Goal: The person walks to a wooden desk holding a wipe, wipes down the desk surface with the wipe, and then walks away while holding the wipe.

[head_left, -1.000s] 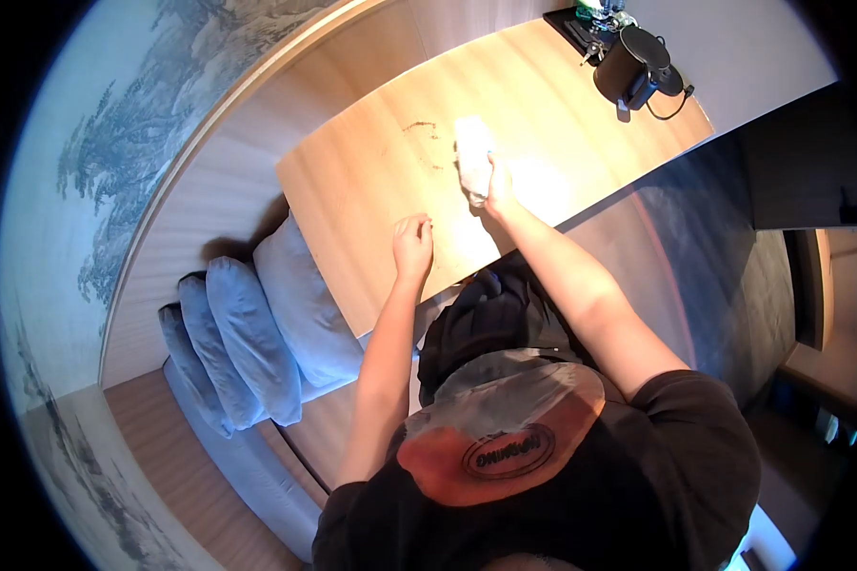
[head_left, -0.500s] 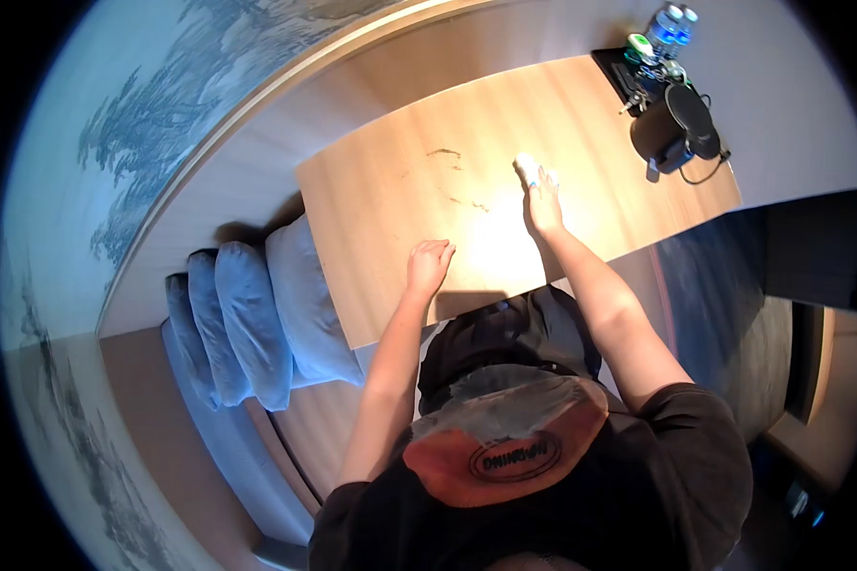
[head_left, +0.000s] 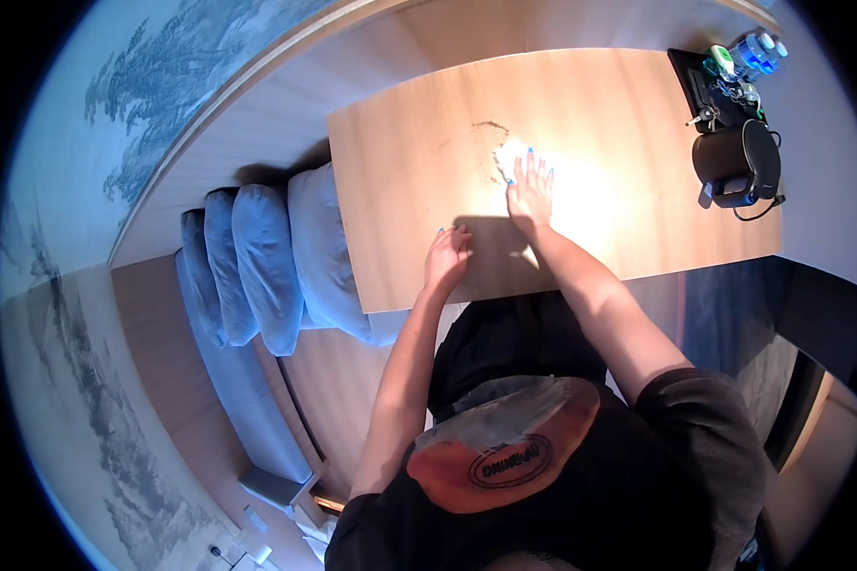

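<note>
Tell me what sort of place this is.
Probably a hotel or guest room, though it could be a private lounge. The signs are a black kettle with water bottles close by, cushions lined up on a bench, and a landscape mural on the wall.

The table [head_left: 409,190] bears a kettle [head_left: 728,160] at its right end and, behind that, a tray [head_left: 697,88]; cushions [head_left: 269,257] lie beyond the left edge.

And the right hand [head_left: 531,198], fingers spread, meets the white cloth [head_left: 509,158]! Dark smears [head_left: 492,126] just beyond that contact, left hand [head_left: 448,255] nearby, to its left.
</note>
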Motion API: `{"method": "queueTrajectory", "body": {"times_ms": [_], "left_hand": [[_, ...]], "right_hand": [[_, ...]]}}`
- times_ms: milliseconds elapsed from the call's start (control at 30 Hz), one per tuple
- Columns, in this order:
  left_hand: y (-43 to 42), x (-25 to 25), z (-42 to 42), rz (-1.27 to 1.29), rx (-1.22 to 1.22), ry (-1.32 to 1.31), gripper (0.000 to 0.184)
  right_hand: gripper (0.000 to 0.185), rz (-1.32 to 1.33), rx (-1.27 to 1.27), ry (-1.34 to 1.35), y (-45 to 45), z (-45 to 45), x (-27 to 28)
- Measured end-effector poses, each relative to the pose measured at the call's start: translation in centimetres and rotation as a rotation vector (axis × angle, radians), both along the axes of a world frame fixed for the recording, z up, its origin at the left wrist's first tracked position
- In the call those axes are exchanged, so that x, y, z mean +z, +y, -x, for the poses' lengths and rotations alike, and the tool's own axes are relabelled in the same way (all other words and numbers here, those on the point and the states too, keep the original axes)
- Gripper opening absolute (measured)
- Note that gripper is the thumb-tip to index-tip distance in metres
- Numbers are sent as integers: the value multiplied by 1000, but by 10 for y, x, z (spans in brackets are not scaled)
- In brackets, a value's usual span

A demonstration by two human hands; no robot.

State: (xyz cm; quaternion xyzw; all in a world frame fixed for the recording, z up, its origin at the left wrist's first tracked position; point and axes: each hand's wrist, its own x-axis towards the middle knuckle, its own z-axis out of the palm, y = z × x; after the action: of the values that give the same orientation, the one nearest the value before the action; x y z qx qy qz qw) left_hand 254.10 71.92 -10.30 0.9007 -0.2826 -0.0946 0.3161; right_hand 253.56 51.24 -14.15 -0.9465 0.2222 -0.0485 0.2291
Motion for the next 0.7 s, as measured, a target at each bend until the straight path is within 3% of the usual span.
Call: {"method": "queueTrajectory", "body": {"times_ms": [200,300,400,433,500,567,700], "left_hand": [[22,8,-1,41,103,12,18],[37,16,2,22,141,-28,17],[48,22,2,48,134,-75,16],[51,24,4,61,141,-68,15],[54,26,2,94,154,-57,14],[53,23,2,99,184,-37,14],[37,15,-1,93,182,-29,16]], "right_hand": [[57,-114,266,-24,78,-28,-1],[55,-363,430,-89,120,-43,-13],[51,-594,374,-54,139,-59,-15],[49,-460,417,-42,136,-61,-15],[46,-1152,198,-149,127,-67,-12],[45,-1653,-4,-138,109,-63,-8],[38,-1908,-379,-233,71,-52,37]]}}
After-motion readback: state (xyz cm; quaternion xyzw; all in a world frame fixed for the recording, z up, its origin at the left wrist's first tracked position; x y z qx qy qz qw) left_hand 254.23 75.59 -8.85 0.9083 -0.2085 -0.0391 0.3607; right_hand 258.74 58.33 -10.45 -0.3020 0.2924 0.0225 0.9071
